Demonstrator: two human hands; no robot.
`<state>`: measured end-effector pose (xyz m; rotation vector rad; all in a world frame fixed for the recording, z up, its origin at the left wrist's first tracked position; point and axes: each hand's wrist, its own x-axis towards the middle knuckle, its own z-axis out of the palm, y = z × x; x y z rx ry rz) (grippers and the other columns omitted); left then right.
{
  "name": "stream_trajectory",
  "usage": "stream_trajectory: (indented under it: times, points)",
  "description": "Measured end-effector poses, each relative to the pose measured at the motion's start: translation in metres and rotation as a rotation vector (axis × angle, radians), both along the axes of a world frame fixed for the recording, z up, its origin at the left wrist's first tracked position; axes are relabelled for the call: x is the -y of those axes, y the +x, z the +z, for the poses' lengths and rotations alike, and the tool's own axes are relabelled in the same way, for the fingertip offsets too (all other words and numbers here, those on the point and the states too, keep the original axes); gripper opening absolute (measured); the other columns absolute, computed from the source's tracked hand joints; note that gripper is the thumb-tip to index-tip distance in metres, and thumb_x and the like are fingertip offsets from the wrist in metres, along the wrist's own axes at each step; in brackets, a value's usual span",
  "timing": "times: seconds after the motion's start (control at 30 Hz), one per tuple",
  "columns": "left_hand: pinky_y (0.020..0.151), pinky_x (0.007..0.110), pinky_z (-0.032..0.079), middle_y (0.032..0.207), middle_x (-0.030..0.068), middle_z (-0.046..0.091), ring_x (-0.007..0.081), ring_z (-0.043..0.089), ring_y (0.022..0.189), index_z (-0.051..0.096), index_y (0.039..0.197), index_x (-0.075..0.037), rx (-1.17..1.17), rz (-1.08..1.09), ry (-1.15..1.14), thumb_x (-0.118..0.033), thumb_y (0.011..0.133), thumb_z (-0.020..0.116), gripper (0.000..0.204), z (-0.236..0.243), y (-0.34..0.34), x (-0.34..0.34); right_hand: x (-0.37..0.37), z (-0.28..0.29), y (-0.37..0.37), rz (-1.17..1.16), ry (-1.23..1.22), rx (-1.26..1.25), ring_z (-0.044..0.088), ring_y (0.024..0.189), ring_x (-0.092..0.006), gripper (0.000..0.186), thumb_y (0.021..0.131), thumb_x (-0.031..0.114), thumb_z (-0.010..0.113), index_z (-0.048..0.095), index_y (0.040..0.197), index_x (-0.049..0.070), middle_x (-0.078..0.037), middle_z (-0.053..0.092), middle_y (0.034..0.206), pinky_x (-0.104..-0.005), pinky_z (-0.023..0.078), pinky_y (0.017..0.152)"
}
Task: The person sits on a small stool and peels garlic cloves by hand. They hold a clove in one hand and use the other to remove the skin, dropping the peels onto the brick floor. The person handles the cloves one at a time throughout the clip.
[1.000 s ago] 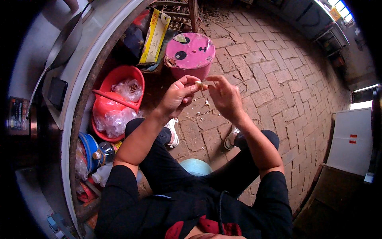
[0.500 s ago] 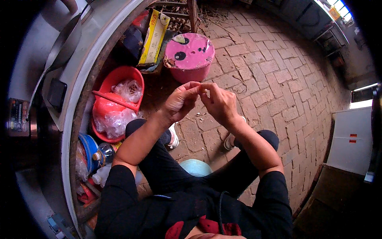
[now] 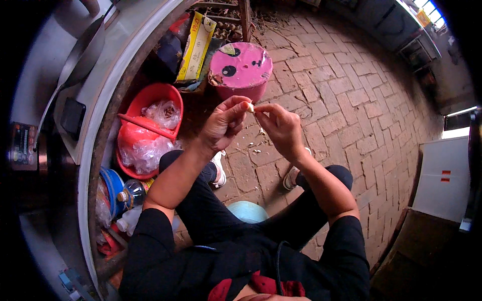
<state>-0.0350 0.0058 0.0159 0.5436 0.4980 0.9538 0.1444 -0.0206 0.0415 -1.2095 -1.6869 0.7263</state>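
Observation:
My left hand pinches a small pale piece, by its look a garlic clove, between thumb and fingertip. From the other side, the fingertips of my right hand are pinched together at the clove's edge. Both hands are raised over the floor between my knees, just nearer than a pink round stool with an animal face on its top. Small white flakes lie on the bricks below my hands, and a pale bit shows under the right fingers.
On the left stands a red basket with plastic bags. Beside it are a clear bottle, a white jug and a blue round container. A yellow box leans behind. A light-blue round seat shows between my legs on the brick floor.
Both hands have shifted slightly, the left turning so the pale clove shows at its fingertips. My right fingertips have drawn a little apart from the left, and a pale bit appears below them.

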Motion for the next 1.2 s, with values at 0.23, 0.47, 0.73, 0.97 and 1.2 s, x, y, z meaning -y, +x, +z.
stream_trajectory:
  times: [0.23,0.47,0.73,0.97,1.2]
  points:
    - [0.045,0.015,0.031,0.085,0.0,0.062,0.0008,0.04,0.054,0.06,0.099,-0.008,-0.075,0.11,0.055,-0.012,0.086,0.066,0.014,-0.002,0.009,0.004,-0.001,-0.013,-0.004,0.06,-0.171,-0.396,0.047,0.054,-0.002,0.017,0.089,0.015,0.061,0.065,0.094,0.0,0.006,0.055,0.069,-0.0191,0.036,0.045]
    - [0.046,0.015,0.032,0.083,-0.0004,0.062,-0.0002,0.041,0.055,0.061,0.097,-0.008,-0.155,0.198,0.084,-0.011,0.086,0.066,0.013,-0.001,0.015,0.008,0.006,0.001,-0.003,0.058,-0.507,-0.502,0.053,0.069,-0.0035,0.017,0.087,0.012,0.062,0.065,0.094,-0.003,0.002,0.06,0.076,-0.0184,0.041,0.059]
    - [0.046,0.015,0.03,0.081,-0.0015,0.062,-0.0008,0.04,0.054,0.061,0.097,-0.007,-0.185,0.149,0.144,-0.013,0.085,0.067,0.014,-0.001,0.012,0.007,0.006,-0.002,-0.003,0.056,-0.464,-0.439,0.049,0.062,-0.0023,0.016,0.084,0.013,0.064,0.064,0.089,-0.003,0.004,0.057,0.069,-0.0189,0.038,0.053]
    - [0.045,0.015,0.029,0.078,-0.0027,0.062,-0.0015,0.039,0.053,0.062,0.097,-0.007,-0.224,0.113,0.16,-0.013,0.085,0.068,0.015,-0.001,0.009,0.005,0.006,-0.006,-0.002,0.072,-0.451,-0.468,0.047,0.061,-0.0016,0.012,0.083,0.011,0.062,0.061,0.083,-0.001,0.005,0.054,0.067,-0.0187,0.036,0.051]
    - [0.045,0.013,0.032,0.079,-0.0034,0.062,-0.0022,0.04,0.053,0.062,0.099,-0.007,-0.282,0.033,0.175,-0.015,0.086,0.066,0.016,0.001,0.01,0.008,0.008,-0.005,-0.003,0.076,-0.439,-0.598,0.045,0.061,-0.002,0.007,0.08,0.006,0.059,0.056,0.077,0.001,0.006,0.05,0.065,-0.0186,0.035,0.051]
